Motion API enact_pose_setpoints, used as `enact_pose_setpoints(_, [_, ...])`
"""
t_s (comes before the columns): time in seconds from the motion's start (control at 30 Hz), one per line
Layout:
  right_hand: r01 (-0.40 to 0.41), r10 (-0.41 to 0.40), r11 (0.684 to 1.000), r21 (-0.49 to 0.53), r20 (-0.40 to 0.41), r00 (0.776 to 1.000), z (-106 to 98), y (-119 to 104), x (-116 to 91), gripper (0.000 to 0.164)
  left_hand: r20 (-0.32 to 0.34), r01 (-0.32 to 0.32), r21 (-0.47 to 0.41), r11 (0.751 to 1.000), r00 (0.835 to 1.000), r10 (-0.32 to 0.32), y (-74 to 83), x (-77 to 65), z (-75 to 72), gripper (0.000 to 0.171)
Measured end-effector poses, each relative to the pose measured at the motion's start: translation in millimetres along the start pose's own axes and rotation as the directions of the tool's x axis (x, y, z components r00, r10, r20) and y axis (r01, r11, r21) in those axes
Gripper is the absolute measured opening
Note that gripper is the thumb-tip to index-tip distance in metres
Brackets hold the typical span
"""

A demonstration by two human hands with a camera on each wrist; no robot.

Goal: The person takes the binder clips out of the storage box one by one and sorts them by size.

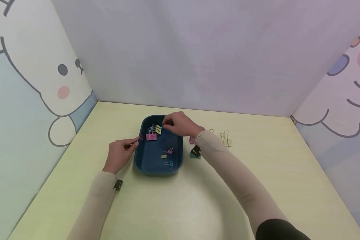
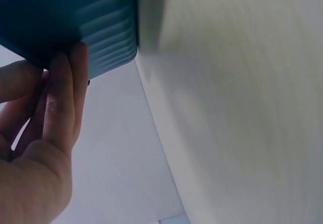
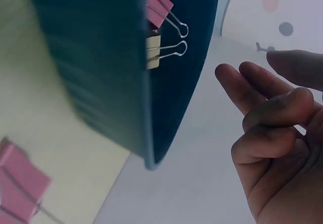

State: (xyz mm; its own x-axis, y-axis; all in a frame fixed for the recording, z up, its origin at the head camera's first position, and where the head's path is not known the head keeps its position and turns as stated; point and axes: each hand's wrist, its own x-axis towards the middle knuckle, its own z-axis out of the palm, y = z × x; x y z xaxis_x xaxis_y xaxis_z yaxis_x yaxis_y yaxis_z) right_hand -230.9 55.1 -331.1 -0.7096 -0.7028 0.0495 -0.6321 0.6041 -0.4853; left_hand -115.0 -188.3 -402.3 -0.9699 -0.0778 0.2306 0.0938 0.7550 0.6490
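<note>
1. A pale backdrop (image 1: 198,66), smooth with faint folds, fills the top of the frame and meets the far edge of the bench.
2. The bench (image 1: 288,186) is pale yellow and smooth, its straight sides widening toward the viewer; its surface stretches broadly across the lower right of the frame.
3. Left of centre sits the tray (image 1: 151,160), dark blue, a rounded rectangle with raised walls; the left wrist view shows ridges along its outer side.
4. The hands differ: the left hand (image 1: 119,155) pinches the tray's left rim, while the right hand (image 1: 183,124) hovers over its upper right corner, released, fingers loosely bent.
5. Large clips with wire loops, one pink clip (image 1: 148,137) and one yellow clip (image 1: 158,130), lie in the tray's upper left.
6. Right of the tray, near its wall, lie another pink clip (image 1: 192,140) and a dark-and-teal cluster (image 1: 195,152); a pale yellow clip (image 1: 229,143) is farther right.
7. Three small clips (image 1: 164,156), pink, yellow and blue, lie apart in the tray's lower right.
</note>
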Motion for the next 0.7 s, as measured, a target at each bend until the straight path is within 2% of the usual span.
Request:
enact_pose_setpoints(0.17, [0.032,-0.030,0.999,-0.035,0.043,0.999,1.7,-11.3,19.7,0.023,-0.005,-0.004,-0.009,1.000,1.000,0.004,-0.2,-1.3,-1.7,0.030])
enact_pose_setpoints(0.33, [0.040,-0.039,0.999,-0.025,0.058,0.998,6.6,-16.0,34.4,0.024,-0.013,0.002,-0.007,1.000,1.000,-0.002,1.3,-2.9,-3.2,0.029])
enact_pose_setpoints(0.7, [-0.089,0.090,0.996,-0.013,0.149,0.985,24.7,-12.9,57.9,0.025,0.008,0.004,-0.013,1.000,1.000,-0.003,3.1,-1.3,-1.9,0.030])
